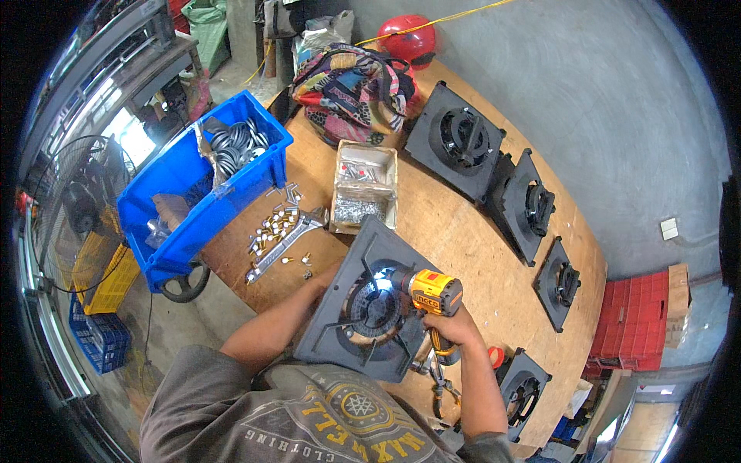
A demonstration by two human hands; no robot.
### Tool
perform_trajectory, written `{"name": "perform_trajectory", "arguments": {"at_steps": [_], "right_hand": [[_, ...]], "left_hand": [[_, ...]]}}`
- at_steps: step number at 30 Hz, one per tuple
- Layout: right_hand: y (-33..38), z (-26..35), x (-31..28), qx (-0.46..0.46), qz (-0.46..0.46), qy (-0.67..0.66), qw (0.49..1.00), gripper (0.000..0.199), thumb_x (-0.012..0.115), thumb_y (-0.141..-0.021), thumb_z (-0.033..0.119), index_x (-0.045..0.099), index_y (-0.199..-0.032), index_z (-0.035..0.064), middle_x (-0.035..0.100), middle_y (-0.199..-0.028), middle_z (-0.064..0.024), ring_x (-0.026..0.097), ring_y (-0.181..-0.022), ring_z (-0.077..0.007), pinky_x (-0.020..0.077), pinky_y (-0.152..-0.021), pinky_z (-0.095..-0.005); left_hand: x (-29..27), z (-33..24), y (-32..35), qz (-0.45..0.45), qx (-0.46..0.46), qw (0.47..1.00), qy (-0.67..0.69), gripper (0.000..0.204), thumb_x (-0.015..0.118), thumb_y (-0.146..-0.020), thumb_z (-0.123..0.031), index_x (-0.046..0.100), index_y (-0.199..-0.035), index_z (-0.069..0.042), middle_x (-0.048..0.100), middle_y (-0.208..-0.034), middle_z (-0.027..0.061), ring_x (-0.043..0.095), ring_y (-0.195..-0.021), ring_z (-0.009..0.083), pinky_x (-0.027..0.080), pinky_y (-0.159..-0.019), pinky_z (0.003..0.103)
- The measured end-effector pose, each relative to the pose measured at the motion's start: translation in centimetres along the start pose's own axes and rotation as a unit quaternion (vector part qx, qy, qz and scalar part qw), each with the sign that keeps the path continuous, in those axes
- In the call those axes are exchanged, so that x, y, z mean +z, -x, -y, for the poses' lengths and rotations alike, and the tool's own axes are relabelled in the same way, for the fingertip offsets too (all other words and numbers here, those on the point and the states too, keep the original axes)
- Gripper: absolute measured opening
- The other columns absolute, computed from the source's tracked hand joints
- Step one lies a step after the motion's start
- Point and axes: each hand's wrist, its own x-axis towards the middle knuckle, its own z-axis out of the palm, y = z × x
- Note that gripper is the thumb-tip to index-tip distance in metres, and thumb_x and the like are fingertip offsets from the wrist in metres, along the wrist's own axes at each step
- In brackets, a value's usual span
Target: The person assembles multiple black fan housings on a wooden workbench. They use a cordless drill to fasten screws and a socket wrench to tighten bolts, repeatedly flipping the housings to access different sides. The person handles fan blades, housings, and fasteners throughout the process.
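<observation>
Left hand [328, 278] mostly hidden behind grey panel [340, 339], grip unclear; right hand [455, 328] clamped on drill [428, 293]

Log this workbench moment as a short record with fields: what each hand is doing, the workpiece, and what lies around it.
Right hand: right hand grips a yellow cordless drill, its lit tip on the panel's middle.
Left hand: left hand rests at the panel's left edge.
Workpiece: dark square panel with a round hub, flat on the wooden table.
Nearby: cardboard box of screws, loose fittings, wrench, blue bin.
Other panels: four more along the table's right side, the farthest.
</observation>
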Motion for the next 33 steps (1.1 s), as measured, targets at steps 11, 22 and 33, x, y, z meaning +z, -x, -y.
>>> {"name": "perform_trajectory", "arguments": {"at_steps": [11,22,33], "right_hand": [[-1.3,1.5,-3.3,-0.098,0.056,0.215,0.97,0.047,0.082,-0.067,0.021,0.068,-0.11,0.009,0.072,-0.099,-0.0147,0.069,-0.094,-0.0296,0.0534,-0.085,-0.0378],[-4.3,2.7,-5.3,-0.154,0.083,0.298,0.938,0.041,0.079,-0.064,0.018,0.069,-0.103,0.0097,0.072,-0.094,-0.0137,0.069,-0.089,-0.0322,0.0548,-0.079,-0.0381],[-1.6,-2.1,-3.9,-0.171,0.019,0.171,0.97,0.043,0.081,-0.063,0.015,0.067,-0.102,0.0053,0.07,-0.091,-0.0162,0.069,-0.085,-0.0304,0.053,-0.078,-0.0373]], "left_hand": [[1.8,-2.7,1.9,-0.213,0.06,0.975,-0.025,0.081,0.047,-0.093,-0.067,0.055,-0.132,0.003,0.062,-0.124,0.0215,0.06,-0.116,0.0295,0.048,-0.1,0.044],[3.5,-4.2,2.0,-0.26,0.001,0.947,-0.19,0.065,0.063,-0.089,-0.051,0.061,-0.127,0.001,0.062,-0.129,0.0161,0.058,-0.115,0.0248,0.042,-0.101,0.036],[1.3,-3.1,3.5,-0.46,0.062,0.799,-0.383,0.062,0.057,-0.091,-0.057,0.065,-0.119,-0.001,0.067,-0.115,0.0205,0.065,-0.101,0.0349,0.051,-0.087,0.041]]}}
